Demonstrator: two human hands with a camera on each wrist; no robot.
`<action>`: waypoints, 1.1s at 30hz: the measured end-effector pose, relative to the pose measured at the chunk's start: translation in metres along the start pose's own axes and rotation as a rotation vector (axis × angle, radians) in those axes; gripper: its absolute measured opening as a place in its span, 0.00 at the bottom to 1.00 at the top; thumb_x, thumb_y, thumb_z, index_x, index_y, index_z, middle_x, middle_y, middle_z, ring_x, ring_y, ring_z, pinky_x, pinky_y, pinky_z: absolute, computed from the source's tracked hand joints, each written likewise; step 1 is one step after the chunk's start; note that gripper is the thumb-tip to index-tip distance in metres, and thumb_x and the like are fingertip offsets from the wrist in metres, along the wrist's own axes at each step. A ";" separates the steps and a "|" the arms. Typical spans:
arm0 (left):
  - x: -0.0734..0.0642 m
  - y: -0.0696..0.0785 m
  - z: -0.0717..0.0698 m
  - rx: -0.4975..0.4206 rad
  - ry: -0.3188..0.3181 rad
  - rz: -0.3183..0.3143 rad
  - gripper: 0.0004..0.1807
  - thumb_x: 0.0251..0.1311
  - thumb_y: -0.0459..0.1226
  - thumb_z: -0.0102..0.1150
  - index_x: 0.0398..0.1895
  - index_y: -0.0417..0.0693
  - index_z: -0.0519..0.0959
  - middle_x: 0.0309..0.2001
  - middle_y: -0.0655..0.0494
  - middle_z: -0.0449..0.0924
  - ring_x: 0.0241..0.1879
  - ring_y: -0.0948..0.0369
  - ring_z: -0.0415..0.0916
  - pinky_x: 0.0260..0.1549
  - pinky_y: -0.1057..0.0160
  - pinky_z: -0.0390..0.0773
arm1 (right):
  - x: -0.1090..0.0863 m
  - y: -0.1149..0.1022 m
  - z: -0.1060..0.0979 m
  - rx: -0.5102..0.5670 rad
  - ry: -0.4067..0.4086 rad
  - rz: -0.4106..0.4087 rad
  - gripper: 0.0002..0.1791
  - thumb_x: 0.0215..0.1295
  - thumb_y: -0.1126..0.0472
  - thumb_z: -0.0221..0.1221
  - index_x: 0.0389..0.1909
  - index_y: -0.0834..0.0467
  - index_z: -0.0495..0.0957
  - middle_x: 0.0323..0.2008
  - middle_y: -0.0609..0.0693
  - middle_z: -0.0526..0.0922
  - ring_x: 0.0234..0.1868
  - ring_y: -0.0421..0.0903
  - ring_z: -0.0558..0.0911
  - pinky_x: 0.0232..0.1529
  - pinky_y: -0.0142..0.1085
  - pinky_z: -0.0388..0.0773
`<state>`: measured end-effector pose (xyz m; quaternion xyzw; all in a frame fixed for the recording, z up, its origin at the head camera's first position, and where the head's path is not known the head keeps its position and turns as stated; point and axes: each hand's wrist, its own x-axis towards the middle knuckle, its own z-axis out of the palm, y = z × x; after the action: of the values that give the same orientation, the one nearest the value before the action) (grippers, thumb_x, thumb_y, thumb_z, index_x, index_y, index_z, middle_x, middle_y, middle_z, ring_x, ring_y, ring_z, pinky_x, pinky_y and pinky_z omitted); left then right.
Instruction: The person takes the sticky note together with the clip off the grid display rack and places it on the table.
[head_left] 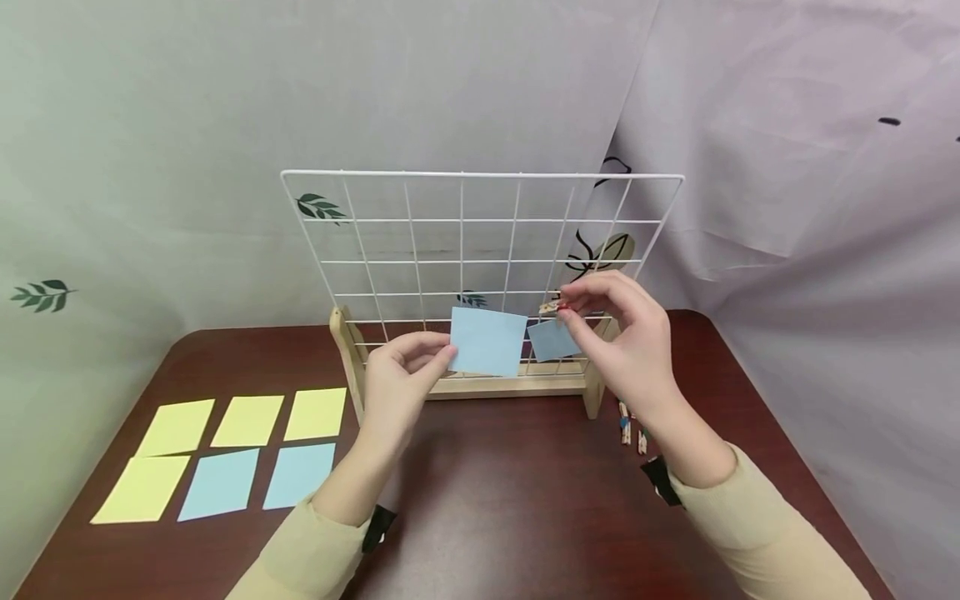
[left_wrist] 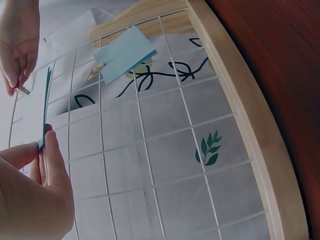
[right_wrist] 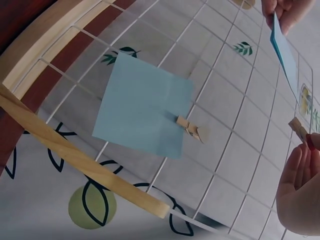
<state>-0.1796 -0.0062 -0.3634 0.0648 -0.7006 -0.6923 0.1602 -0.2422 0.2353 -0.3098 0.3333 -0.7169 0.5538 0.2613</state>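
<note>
My left hand (head_left: 401, 375) pinches a blue paper square (head_left: 489, 342) by its left edge, held up in front of the white wire grid (head_left: 480, 262). In my right hand (head_left: 630, 342) a small wooden clothespin (head_left: 551, 307) with a red decoration is pinched between thumb and fingers, near the paper's upper right corner. In the right wrist view, that clothespin (right_wrist: 298, 129) points toward the held paper (right_wrist: 285, 55). Another blue square (right_wrist: 142, 105) hangs on the grid, fixed by a wooden clothespin (right_wrist: 190, 128); my right hand partly covers it in the head view.
Wooden feet and a bar (head_left: 510, 387) support the grid on the dark red table (head_left: 495, 492). At left lie several yellow squares (head_left: 247, 421) and two blue squares (head_left: 300, 475). Small clothespins (head_left: 625, 425) lie at right by the foot. Pale patterned cloth (head_left: 187, 167) hangs behind.
</note>
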 end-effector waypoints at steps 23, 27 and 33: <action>-0.008 -0.019 -0.030 -0.057 -0.043 -0.191 0.12 0.66 0.25 0.67 0.50 0.24 0.83 0.32 0.67 0.88 0.35 0.70 0.86 0.42 0.67 0.92 | -0.034 0.012 -0.015 0.024 -0.032 0.095 0.15 0.54 0.86 0.68 0.42 0.72 0.85 0.41 0.38 0.85 0.39 0.32 0.86 0.44 0.22 0.86; -0.011 -0.024 -0.040 -0.043 -0.036 -0.202 0.13 0.66 0.24 0.67 0.51 0.24 0.83 0.33 0.67 0.88 0.34 0.69 0.86 0.41 0.63 0.93 | -0.040 0.015 -0.018 0.035 -0.013 0.110 0.16 0.53 0.87 0.68 0.41 0.72 0.85 0.40 0.38 0.86 0.37 0.32 0.85 0.42 0.21 0.85; -0.016 -0.034 -0.056 0.000 -0.019 -0.240 0.11 0.66 0.25 0.67 0.49 0.28 0.85 0.38 0.64 0.90 0.35 0.70 0.86 0.40 0.63 0.93 | -0.051 0.020 -0.022 0.019 0.005 0.137 0.16 0.52 0.88 0.68 0.41 0.72 0.85 0.39 0.38 0.86 0.36 0.32 0.84 0.40 0.19 0.84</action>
<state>-0.1509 -0.0553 -0.3997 0.1417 -0.6891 -0.7073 0.0698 -0.2249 0.2694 -0.3544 0.2845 -0.7319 0.5782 0.2215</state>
